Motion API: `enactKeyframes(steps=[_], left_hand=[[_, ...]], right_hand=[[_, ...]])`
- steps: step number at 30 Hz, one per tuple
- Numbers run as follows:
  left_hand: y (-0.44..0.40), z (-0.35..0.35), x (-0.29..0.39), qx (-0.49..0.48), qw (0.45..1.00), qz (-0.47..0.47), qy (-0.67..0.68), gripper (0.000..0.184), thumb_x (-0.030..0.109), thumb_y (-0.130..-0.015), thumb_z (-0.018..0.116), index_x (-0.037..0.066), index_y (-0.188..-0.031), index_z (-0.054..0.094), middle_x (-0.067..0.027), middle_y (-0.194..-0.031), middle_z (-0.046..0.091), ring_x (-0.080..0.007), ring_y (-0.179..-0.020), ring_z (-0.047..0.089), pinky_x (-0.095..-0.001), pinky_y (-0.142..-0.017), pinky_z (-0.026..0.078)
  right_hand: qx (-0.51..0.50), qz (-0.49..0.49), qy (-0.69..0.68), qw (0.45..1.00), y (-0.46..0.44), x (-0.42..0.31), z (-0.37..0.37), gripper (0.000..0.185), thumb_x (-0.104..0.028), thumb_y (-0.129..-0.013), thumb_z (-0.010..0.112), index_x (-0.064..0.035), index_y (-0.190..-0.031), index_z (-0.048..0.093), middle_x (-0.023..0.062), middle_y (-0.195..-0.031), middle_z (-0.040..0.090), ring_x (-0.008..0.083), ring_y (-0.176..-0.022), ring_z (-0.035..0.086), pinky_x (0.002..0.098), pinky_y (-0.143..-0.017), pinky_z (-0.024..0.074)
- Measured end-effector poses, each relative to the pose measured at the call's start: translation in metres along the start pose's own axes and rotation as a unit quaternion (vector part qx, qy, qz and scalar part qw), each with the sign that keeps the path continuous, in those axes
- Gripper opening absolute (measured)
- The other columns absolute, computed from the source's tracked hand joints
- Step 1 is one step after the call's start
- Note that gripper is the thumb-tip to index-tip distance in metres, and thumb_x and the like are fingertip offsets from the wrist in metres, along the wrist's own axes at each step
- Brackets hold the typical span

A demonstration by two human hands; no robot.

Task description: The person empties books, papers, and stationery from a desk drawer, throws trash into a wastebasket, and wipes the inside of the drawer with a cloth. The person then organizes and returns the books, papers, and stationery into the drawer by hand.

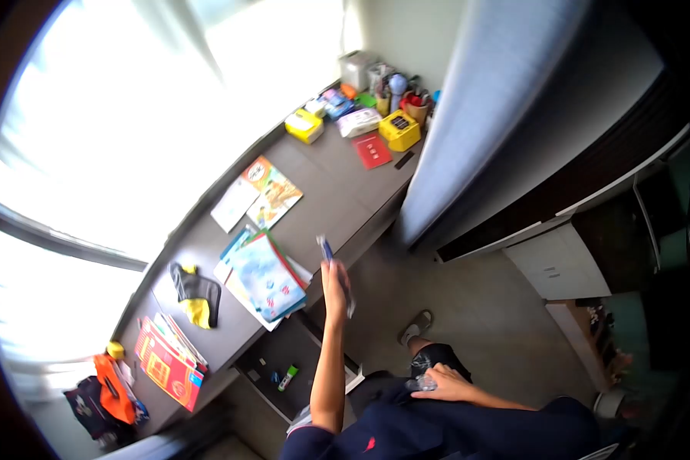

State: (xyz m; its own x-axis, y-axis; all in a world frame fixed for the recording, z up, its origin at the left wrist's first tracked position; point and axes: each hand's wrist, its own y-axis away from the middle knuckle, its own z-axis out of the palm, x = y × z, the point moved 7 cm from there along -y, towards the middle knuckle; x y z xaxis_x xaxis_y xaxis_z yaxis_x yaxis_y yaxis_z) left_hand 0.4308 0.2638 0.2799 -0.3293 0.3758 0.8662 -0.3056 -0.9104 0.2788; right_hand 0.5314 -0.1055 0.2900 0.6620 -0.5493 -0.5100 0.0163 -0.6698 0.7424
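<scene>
My left hand [335, 287] is raised over the front edge of the grey desk [333, 203], its fingers closed round a slim blue-and-grey object [326, 248] that sticks out at both ends. Blur hides what kind of object this is. Low at my lap, my right hand [443, 383] is closed on a small clear, shiny object [422, 383], perhaps plastic. Left of my raised hand lies a stack of folders and papers with a light-blue cover [264, 272] on top. Below it, an open drawer [264, 379] holds a green-and-white tube [287, 378].
On the desk are an orange picture book [276, 188], a red booklet [372, 152], yellow boxes [400, 130], a grey-and-yellow pouch [195, 295] and red books [165, 364]. A bag [100, 402] hangs at the left end. A blue curtain [483, 115] borders the right end.
</scene>
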Motion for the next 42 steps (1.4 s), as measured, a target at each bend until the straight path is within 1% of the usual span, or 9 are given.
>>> enactKeyframes(steps=[3, 6, 14, 16, 20, 30, 35, 37, 42], left_hand=[[-0.096, 0.108, 0.059, 0.015, 0.992, 0.099, -0.072, 0.015, 0.026, -0.103, 0.056, 0.012, -0.099, 0.052, 0.0052, -0.074, 0.044, -0.0045, -0.062, 0.046, -0.022, -0.055, 0.038], [-0.206, 0.163, 0.079, 0.039, 0.957, 0.235, -0.164, 0.027, 0.024, -0.099, 0.065, 0.004, -0.085, 0.055, 0.0017, -0.073, 0.044, -0.0077, -0.066, 0.047, -0.0262, -0.059, 0.04], [-0.353, 0.335, 0.113, 0.005, 0.937, 0.304, -0.175, 0.025, 0.018, -0.095, 0.068, -0.002, -0.088, 0.055, -0.0075, -0.063, 0.046, -0.0154, -0.058, 0.043, -0.0367, -0.055, 0.038], [-0.374, 0.37, 0.103, -0.037, 0.926, 0.331, -0.177, 0.022, 0.016, -0.094, 0.068, -0.001, -0.091, 0.056, -0.0108, -0.064, 0.05, -0.0206, -0.057, 0.048, -0.0368, -0.055, 0.04], [-0.41, 0.416, 0.072, -0.102, 0.84, 0.384, -0.368, 0.02, 0.014, -0.09, 0.068, -0.002, -0.101, 0.061, -0.0232, -0.091, 0.065, -0.0434, -0.091, 0.064, -0.0515, -0.075, 0.05], [-0.436, 0.42, -0.019, -0.131, 0.828, 0.267, -0.475, 0.027, 0.026, -0.09, 0.07, 0.003, -0.102, 0.063, -0.0236, -0.099, 0.068, -0.0439, -0.094, 0.066, -0.0522, -0.076, 0.054], [-0.387, 0.397, 0.012, -0.153, 0.851, 0.294, -0.408, 0.071, 0.015, -0.087, 0.069, 0.006, -0.149, 0.037, -0.0272, -0.134, 0.053, -0.0471, -0.118, 0.056, -0.0506, -0.097, 0.047], [-0.349, 0.367, 0.03, -0.122, 0.861, 0.339, -0.359, 0.069, 0.011, -0.086, 0.07, 0.003, -0.147, 0.039, -0.0262, -0.132, 0.056, -0.0448, -0.119, 0.057, -0.0469, -0.099, 0.047], [-0.25, 0.212, -0.029, 0.064, 0.964, 0.176, -0.189, 0.033, 0.012, -0.097, 0.055, -0.002, -0.127, 0.052, -0.0144, -0.11, 0.063, -0.0231, -0.097, 0.061, -0.0343, -0.083, 0.05]], right_hand=[[0.005, 0.004, -0.095, 0.995, 0.005, 0.049, -0.038, 0.098, -0.082, -0.071, 0.068, 0.0007, -0.121, 0.056, 0.0197, -0.131, 0.049, 0.0384, -0.124, 0.046, 0.046, -0.107, 0.0397], [-0.017, -0.039, -0.319, 0.947, -0.015, 0.087, -0.054, 0.072, -0.056, -0.076, 0.084, -0.0005, -0.113, 0.057, 0.0138, -0.118, 0.058, 0.0249, -0.111, 0.057, 0.0391, -0.096, 0.0472], [0.121, 0.018, -0.458, 0.881, -0.032, 0.085, -0.143, 0.047, -0.034, -0.081, 0.086, -0.0086, -0.109, 0.058, 0.0034, -0.1, 0.063, 0.0145, -0.095, 0.061, 0.0325, -0.088, 0.0489], [0.161, 0.06, -0.507, 0.845, -0.037, 0.066, -0.156, 0.045, -0.032, -0.081, 0.086, -0.0098, -0.109, 0.058, 0.0031, -0.101, 0.062, 0.0134, -0.096, 0.06, 0.032, -0.087, 0.0486], [0.179, 0.099, -0.413, 0.888, -0.053, 0.027, -0.198, 0.042, -0.031, -0.082, 0.084, -0.0124, -0.109, 0.059, 0.0025, -0.104, 0.062, 0.0143, -0.099, 0.06, 0.0328, -0.09, 0.0482], [0.159, 0.147, -0.411, 0.886, -0.055, 0.016, -0.171, 0.059, -0.044, -0.084, 0.081, -0.006, -0.123, 0.059, 0.0121, -0.12, 0.063, 0.0239, -0.112, 0.061, 0.0396, -0.094, 0.0497], [0.181, 0.156, -0.395, 0.887, -0.043, 0.037, -0.126, 0.067, -0.049, -0.084, 0.081, -0.0033, -0.128, 0.058, 0.015, -0.125, 0.06, 0.0274, -0.114, 0.06, 0.0418, -0.095, 0.0493], [0.214, 0.15, -0.412, 0.873, -0.038, 0.057, -0.093, 0.06, -0.045, -0.09, 0.076, -0.0031, -0.129, 0.057, 0.0134, -0.125, 0.06, 0.027, -0.119, 0.059, 0.0415, -0.098, 0.0483], [0.282, 0.163, -0.459, 0.827, 0.006, 0.091, -0.023, 0.053, -0.037, -0.093, 0.071, -0.0056, -0.133, 0.055, 0.01, -0.118, 0.062, 0.023, -0.112, 0.059, 0.0388, -0.099, 0.048]])
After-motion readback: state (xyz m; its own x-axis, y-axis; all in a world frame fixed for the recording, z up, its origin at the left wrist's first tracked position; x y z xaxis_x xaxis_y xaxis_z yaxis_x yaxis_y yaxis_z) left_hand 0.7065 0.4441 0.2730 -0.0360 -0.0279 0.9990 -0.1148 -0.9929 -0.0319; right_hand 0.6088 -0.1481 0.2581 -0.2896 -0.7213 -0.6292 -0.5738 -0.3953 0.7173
